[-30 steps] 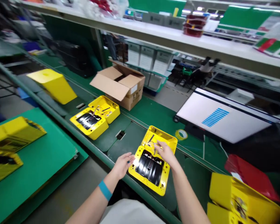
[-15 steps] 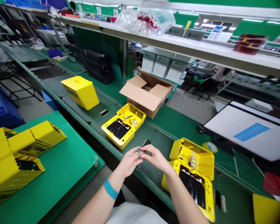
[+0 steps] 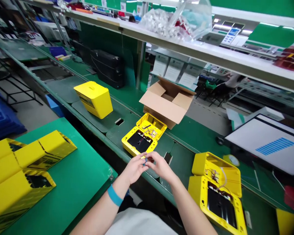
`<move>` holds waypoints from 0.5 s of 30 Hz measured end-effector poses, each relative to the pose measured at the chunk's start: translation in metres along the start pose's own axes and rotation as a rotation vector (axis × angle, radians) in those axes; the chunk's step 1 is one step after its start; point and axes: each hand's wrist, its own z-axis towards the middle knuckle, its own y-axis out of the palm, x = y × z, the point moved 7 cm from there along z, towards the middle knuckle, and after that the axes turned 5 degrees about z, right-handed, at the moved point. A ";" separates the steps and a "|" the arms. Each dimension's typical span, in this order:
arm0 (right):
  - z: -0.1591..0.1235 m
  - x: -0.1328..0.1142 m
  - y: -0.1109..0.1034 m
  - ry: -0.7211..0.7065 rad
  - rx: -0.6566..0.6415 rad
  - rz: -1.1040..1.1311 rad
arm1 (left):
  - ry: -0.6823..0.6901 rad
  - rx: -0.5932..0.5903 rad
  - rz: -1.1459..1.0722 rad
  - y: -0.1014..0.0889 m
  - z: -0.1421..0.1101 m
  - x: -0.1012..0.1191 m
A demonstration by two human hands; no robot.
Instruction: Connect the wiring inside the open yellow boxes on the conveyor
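The left hand (image 3: pixel 134 172) and the right hand (image 3: pixel 162 167) meet in the air above the near edge of the green work line (image 3: pixel 180 167). The fingers of both are bent in, and their tips pinch a small blue thing (image 3: pixel 145 161) (it is too tiny for me to tell what it is). Just past the fingertips sits an open yellow box (image 3: pixel 155 144), its lid tipped back, with loose wires (image 3: pixel 149 131) inside. Another open yellow box (image 3: pixel 195 188) stands to the right, and no hand touches it. The small blue thing could slip, because only fingertips hold it. If it falls, it might drop off the edge, or roll into the dark hole (image 3: pixel 168 158) beside the right hand. The hands are also very close to the nearer box, so a quick push could bump it. Its loose wires could snag on a finger, or get squashed if the lid comes down.
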 end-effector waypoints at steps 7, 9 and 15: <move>0.006 0.021 -0.011 0.041 0.137 0.189 | -0.072 -0.005 -0.048 0.001 0.017 -0.005; 0.009 0.025 -0.017 0.025 0.154 0.238 | -0.103 0.027 -0.066 0.001 0.026 -0.011; 0.033 0.046 -0.040 0.011 0.181 0.329 | -0.059 0.034 -0.135 0.017 0.054 -0.010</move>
